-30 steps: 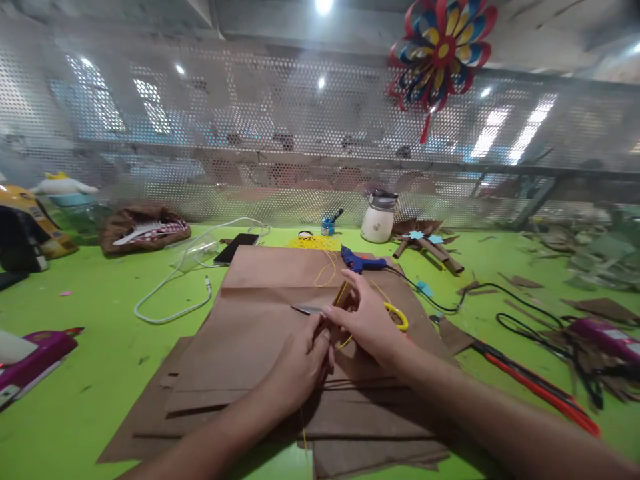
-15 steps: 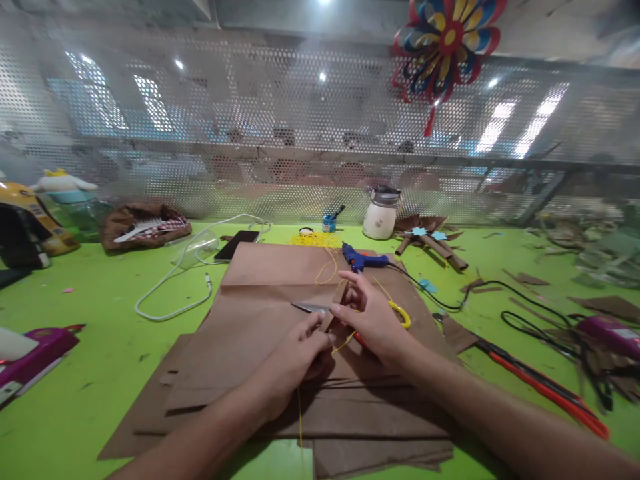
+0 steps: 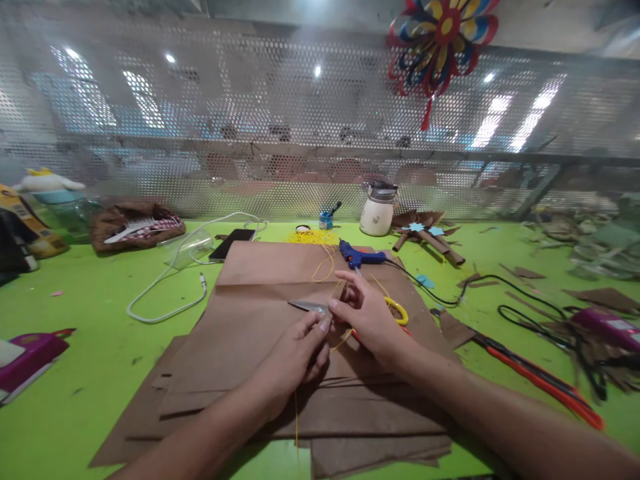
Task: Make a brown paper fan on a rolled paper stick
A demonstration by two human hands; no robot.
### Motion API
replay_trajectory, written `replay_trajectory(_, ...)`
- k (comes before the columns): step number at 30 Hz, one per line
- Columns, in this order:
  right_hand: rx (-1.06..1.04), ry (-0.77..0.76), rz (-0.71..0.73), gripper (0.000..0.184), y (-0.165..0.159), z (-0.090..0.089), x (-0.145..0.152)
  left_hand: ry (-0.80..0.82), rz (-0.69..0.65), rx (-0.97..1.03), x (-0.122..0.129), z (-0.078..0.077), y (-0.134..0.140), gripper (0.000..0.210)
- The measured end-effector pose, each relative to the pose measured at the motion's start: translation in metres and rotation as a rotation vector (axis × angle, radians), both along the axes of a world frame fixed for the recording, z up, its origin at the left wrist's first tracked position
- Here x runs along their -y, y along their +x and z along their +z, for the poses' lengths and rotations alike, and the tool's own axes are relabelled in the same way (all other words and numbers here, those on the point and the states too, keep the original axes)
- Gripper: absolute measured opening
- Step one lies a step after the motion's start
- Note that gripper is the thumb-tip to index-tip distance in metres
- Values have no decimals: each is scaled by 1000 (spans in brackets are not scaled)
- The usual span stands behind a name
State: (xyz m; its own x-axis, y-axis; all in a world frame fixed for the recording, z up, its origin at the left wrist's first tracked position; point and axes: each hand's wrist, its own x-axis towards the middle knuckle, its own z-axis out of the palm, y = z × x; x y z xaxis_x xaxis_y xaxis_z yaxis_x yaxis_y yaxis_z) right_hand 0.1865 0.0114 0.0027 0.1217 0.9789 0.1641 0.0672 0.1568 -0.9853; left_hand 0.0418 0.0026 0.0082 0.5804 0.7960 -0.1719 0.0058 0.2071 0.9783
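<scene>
Both of my hands meet above a stack of brown cardboard sheets (image 3: 250, 340). My left hand (image 3: 295, 350) is closed, its thumb and finger pinching the lower end of a small brown cardboard strip (image 3: 339, 291). My right hand (image 3: 367, 317) is closed on the same strip from the other side, its index finger bent over the top. Fingers hide most of the strip. A thin yellow string (image 3: 297, 420) hangs below my left hand, and more shows between the hands. Scissors (image 3: 306, 306) with a yellow handle lie on the cardboard under my hands, partly covered.
A blue glue gun (image 3: 361, 257) rests at the stack's back edge, its black cord running right. Rightward lies a red-and-black cutter-like tool (image 3: 545, 380). Behind are a phone (image 3: 231, 245), a white jar (image 3: 377, 212) and yellow shreds (image 3: 313, 237). A white cable (image 3: 165, 313) curls left.
My left thumb has shifted up along the strip, and the strip shows less between my hands. My right hand stays nearly in place. The whole view has shifted slightly.
</scene>
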Motion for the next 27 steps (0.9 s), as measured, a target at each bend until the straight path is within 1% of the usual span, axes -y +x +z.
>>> replay_trajectory(4,-54,20,-27,54,4,0,-4,-28,-3,-6,0,3,1,23)
replay_trajectory(14,-85,9,-93,47,13,6,-9,-123,-38,22,-6,-9,-2,25)
replay_trajectory(18,-81,13,-98,46,14,5,-9,-149,-25,63,-4,-9,-2,23)
replay_trajectory(21,-78,8,-89,45,15,4,-9,-138,-17,65,-3,-8,-1,22)
replay_trajectory(24,-103,-13,-74,43,15,6,-9,-122,-8,54,-3,-7,-1,22)
replay_trajectory(27,-152,-69,-79,36,15,11,-8,-129,-3,57,-2,-6,0,22)
